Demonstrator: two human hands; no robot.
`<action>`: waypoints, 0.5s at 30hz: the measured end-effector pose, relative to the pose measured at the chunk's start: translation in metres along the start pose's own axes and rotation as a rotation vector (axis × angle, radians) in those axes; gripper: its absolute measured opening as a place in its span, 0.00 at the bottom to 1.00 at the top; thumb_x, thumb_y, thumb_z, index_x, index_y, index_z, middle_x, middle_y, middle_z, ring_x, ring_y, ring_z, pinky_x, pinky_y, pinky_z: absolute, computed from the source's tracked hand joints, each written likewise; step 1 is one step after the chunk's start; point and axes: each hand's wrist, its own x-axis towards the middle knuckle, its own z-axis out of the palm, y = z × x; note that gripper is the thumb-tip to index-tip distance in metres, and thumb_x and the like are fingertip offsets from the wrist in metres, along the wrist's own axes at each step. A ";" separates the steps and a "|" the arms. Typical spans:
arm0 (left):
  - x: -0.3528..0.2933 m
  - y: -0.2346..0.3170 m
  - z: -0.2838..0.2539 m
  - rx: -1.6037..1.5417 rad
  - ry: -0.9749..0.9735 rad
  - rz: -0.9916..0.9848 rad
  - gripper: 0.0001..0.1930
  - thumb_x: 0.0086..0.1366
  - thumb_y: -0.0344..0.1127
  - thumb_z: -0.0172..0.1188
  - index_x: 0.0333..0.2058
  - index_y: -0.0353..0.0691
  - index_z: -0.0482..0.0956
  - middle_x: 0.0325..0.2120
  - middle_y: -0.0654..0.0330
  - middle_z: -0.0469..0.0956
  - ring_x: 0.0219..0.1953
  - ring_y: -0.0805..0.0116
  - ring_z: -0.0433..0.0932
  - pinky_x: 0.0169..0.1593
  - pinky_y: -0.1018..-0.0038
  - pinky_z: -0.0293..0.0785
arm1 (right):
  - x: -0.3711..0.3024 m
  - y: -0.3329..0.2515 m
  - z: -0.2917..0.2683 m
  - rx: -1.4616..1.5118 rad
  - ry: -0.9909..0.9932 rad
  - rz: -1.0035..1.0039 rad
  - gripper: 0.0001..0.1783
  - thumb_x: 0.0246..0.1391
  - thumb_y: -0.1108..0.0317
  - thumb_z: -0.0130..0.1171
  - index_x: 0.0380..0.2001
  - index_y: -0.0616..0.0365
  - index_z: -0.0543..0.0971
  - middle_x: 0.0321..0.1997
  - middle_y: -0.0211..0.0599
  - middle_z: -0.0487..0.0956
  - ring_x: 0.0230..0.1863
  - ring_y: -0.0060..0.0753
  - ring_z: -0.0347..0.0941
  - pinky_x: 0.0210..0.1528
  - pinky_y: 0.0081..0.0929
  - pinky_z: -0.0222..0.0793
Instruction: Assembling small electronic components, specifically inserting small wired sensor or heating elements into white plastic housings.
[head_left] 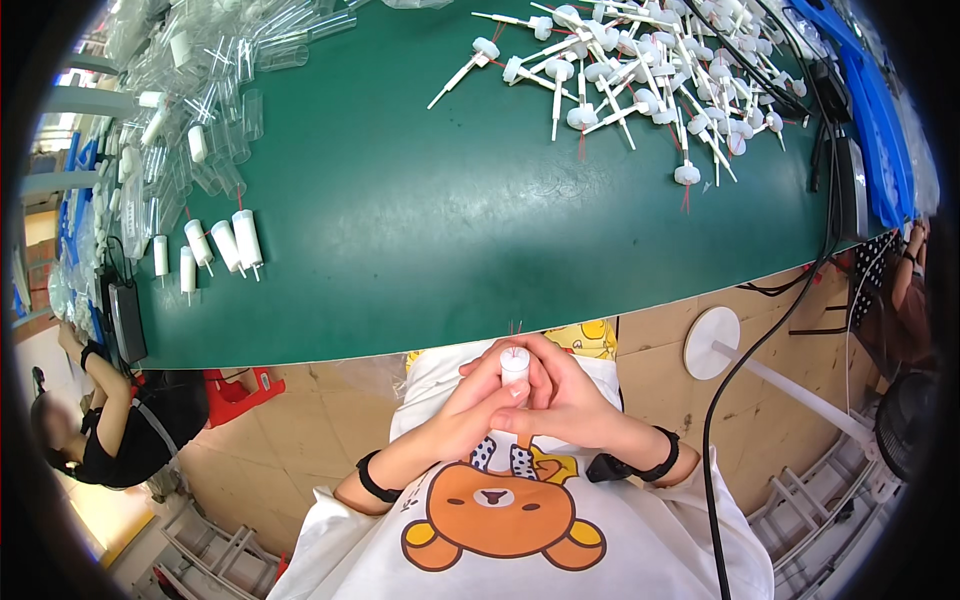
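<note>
Just off the table's near edge, both of my hands are cupped together in front of my body. A small white cylinder (514, 364) with thin red wires sticking up from its top stands upright between them. My left hand (472, 405) is closed on it, with the thumb pressed against its front. My right hand (568, 396) is wrapped round it from the other side, fingers curled behind. The lower part of the cylinder is hidden by the fingers. On the table at the left stand several white cylinders (246, 238) with thin pins or wires.
A heap of white stemmed parts with round heads (650, 75) covers the back right of the green table (420, 230). Clear plastic tubes (215, 85) pile up at the back left. Black cables (760, 370) hang at the right, near a fan (905, 425). Another person (120, 430) sits at the left.
</note>
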 end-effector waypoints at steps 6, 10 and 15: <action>0.003 0.004 0.004 -0.010 0.045 -0.018 0.11 0.71 0.42 0.42 0.39 0.40 0.63 0.27 0.65 0.65 0.31 0.78 0.63 0.37 0.80 0.62 | 0.003 0.005 0.008 -0.147 0.069 -0.110 0.38 0.41 0.65 0.71 0.53 0.62 0.62 0.45 0.36 0.70 0.47 0.24 0.67 0.46 0.22 0.67; 0.004 0.001 0.004 0.015 0.084 -0.044 0.11 0.70 0.43 0.42 0.38 0.40 0.64 0.27 0.67 0.65 0.30 0.79 0.62 0.36 0.81 0.62 | 0.004 0.004 0.007 -0.204 0.084 -0.134 0.31 0.44 0.75 0.67 0.49 0.64 0.62 0.50 0.44 0.73 0.48 0.28 0.71 0.50 0.25 0.69; 0.006 -0.006 0.004 -0.030 0.189 -0.120 0.11 0.71 0.42 0.42 0.37 0.40 0.65 0.28 0.68 0.65 0.31 0.81 0.61 0.36 0.82 0.61 | 0.009 0.005 0.005 -0.223 0.142 -0.110 0.27 0.46 0.74 0.65 0.47 0.65 0.65 0.46 0.43 0.75 0.47 0.29 0.72 0.50 0.26 0.69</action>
